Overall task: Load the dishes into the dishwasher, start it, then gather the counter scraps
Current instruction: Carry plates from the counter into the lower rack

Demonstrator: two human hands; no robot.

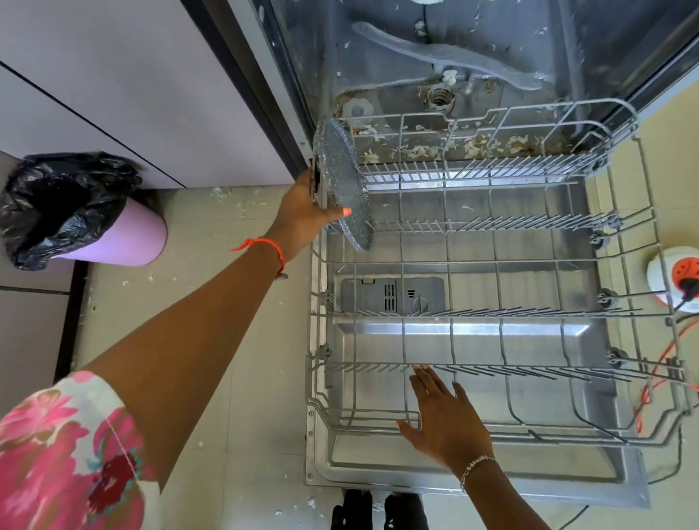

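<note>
The dishwasher stands open with its lower wire rack (481,267) pulled out over the lowered door (596,472). My left hand (302,209) grips a grey speckled plate (344,179) on edge at the rack's far left corner, thumb over its face. The plate's lower rim sits among the tines. My right hand (445,419) hovers or rests flat, fingers spread, over the rack's near front rail. No other dish is in the lower rack. Two white items with patterns show at the top edge, in the upper part of the machine.
Food scraps lie in the dishwasher tub (427,147) and on the tiled floor. A pink bin with a black bag (79,214) stands left by the cabinets. A white and orange socket reel (687,278) with cables lies on the floor at right.
</note>
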